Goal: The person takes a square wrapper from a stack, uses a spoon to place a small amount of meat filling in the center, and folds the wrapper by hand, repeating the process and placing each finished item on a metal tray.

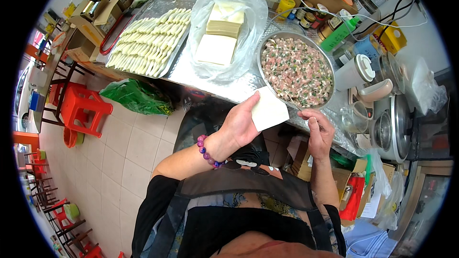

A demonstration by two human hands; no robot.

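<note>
My left hand [240,123], with a beaded bracelet [202,147] at the wrist, holds a square wonton wrapper [270,110] between thumb and fingers, close to the table's front edge. In my right hand [317,133] is a thin stick-like utensil [294,104], its tip at the near edge of the minced meat filling [296,69]. That pinkish filling, flecked with green, fills a round metal bowl [261,62]. Behind my left hand, stacked wrappers [224,24] lie in an open clear plastic bag [258,7]. Rows of folded wontons [150,40] cover a metal tray [165,1] at the left.
Jars [306,19], a green bottle [338,36] and a white lidded cup [355,71] crowd the right side of the table. A cable [287,7] loops behind the bowl. Red stools [86,105] and a green bag [138,96] are on the tiled floor at the left.
</note>
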